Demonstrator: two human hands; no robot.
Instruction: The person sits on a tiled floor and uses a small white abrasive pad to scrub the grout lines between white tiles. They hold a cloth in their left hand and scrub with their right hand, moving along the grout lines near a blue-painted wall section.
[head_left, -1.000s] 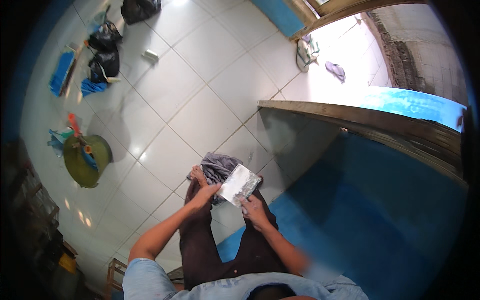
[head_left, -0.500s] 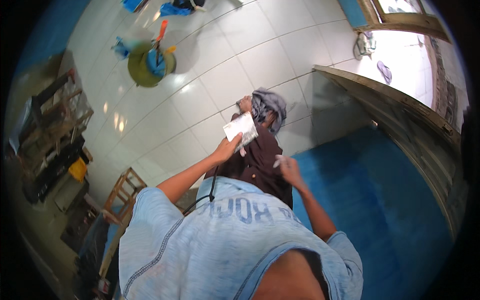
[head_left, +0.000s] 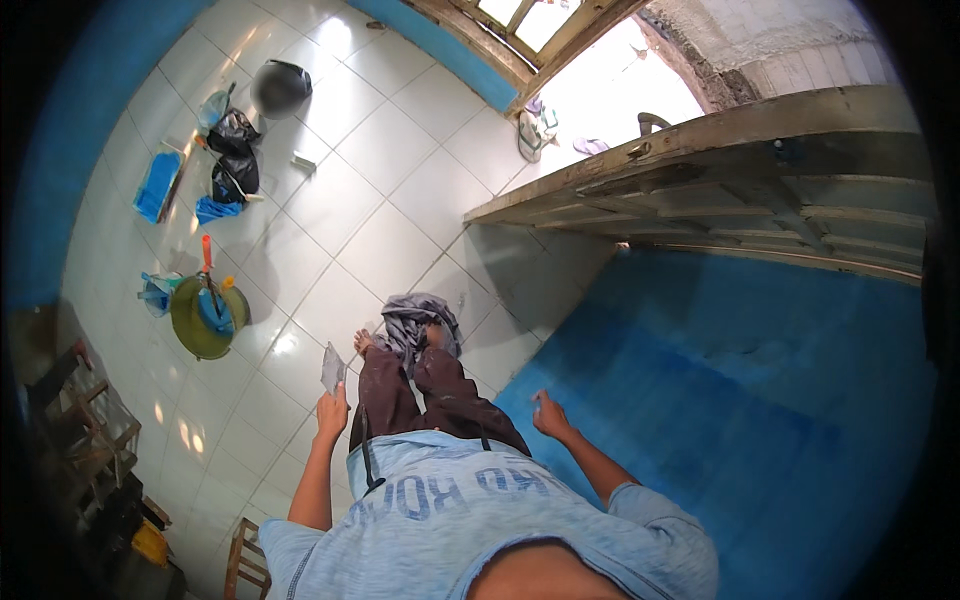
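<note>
My left hand (head_left: 332, 412) is closed on the lower end of a flat silvery-grey plate (head_left: 333, 368), thin like a scraper blade, pointing forward over the tiles. Off to the right of my legs, my right hand (head_left: 549, 413) has its fingers curled over the blue floor area. Whether something small is in them I cannot make out. A crumpled grey cloth (head_left: 412, 318) lies around my feet on the white tiles, one foot partly on it.
An olive bucket (head_left: 188, 330) holding an orange-handled tool stands at left. Beyond are a blue tray (head_left: 158, 187), black plastic bags (head_left: 234, 155) and a dark round container (head_left: 280, 90). An open wooden door (head_left: 700, 160) reaches across the right. Sandals (head_left: 531, 135) lie by the doorway. Wooden furniture (head_left: 85, 430) stands at left.
My view has swung toward the doorway, so the bucket and cloth sit lower and further left. My left hand has turned the plate nearly edge-on and moved out left of my legs.
</note>
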